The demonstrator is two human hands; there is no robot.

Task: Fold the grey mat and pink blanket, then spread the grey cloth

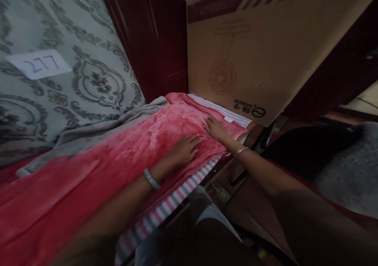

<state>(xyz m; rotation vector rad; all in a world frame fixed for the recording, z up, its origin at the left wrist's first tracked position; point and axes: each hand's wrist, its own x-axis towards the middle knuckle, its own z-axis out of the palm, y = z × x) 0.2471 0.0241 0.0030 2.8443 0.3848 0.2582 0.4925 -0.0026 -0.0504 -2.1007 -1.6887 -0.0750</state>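
Left hand: the left hand (182,149) lies palm down on the pink blanket, fingers apart, gripping nothing that shows; a grey bangle (151,179) circles its wrist.
Right hand: the right hand (216,129) rests nearer the blanket's far end, palm down with loose fingers, apparently grasping nothing; a silver bracelet (241,151) is on that wrist.
Pink blanket: the pink blanket (118,155) runs lengthwise under both hands, from the near left to its far end by the box.
Done so far: most of the blanket appears laid out, its near left part fairly smooth.
Left uneven: the pile looks ruffled around and beyond the left hand; whether that is creasing or only brushed nap, I cannot tell.
White tag: the white tag (228,119) lies at the blanket's far end.
Striped cloth: the striped cloth (177,195) shows from under the blanket's near edge.
Grey cloth: the grey cloth (109,126) lies rumpled along the blanket's wall side.
Cardboard box: the cardboard box (274,49) stands just past the blanket's far end.
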